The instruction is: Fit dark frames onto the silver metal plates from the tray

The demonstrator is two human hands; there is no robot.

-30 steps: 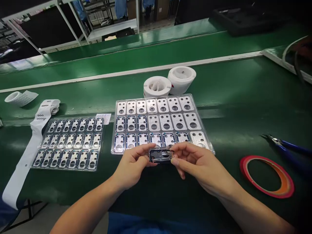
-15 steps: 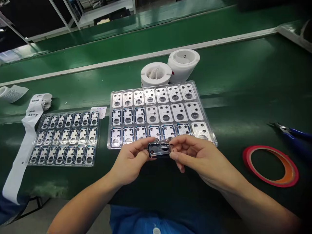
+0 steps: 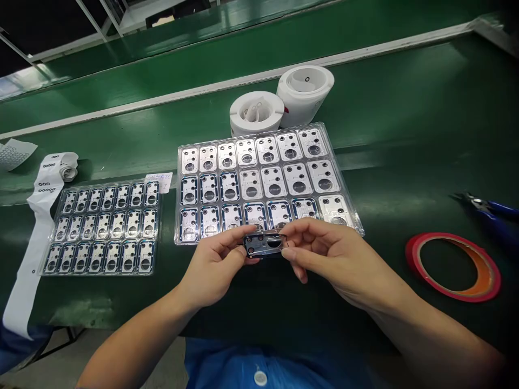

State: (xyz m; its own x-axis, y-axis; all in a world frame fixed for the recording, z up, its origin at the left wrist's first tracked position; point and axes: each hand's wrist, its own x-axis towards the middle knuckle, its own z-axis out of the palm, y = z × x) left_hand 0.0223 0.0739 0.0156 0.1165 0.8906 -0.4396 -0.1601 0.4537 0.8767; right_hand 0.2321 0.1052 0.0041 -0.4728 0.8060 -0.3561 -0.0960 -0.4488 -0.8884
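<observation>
A small rectangular metal plate (image 3: 264, 245) with a dark blue edge and round holes is held between my two hands, lying sideways. My left hand (image 3: 217, 265) pinches its left end between thumb and fingers. At the right end, my right hand (image 3: 324, 246) grips it with thumb and forefinger. Just beyond my hands lies a clear plastic tray (image 3: 179, 197) with rows of similar plates, some edged in dark blue, others plain silver. My fingers hide part of its front row.
A second plate-filled tray (image 3: 158, 227) lies left, beside a label strip (image 3: 28, 259) and a handwritten paper slip (image 3: 164, 182). Two white label rolls (image 3: 256, 116) stand behind the nearer tray. Red tape (image 3: 413, 265) and blue-handled pliers (image 3: 482, 204) lie at the right.
The view has shifted slightly, so the table's things sit a little differently in it. Both hands keep hold of the plate, which has hardly moved.
</observation>
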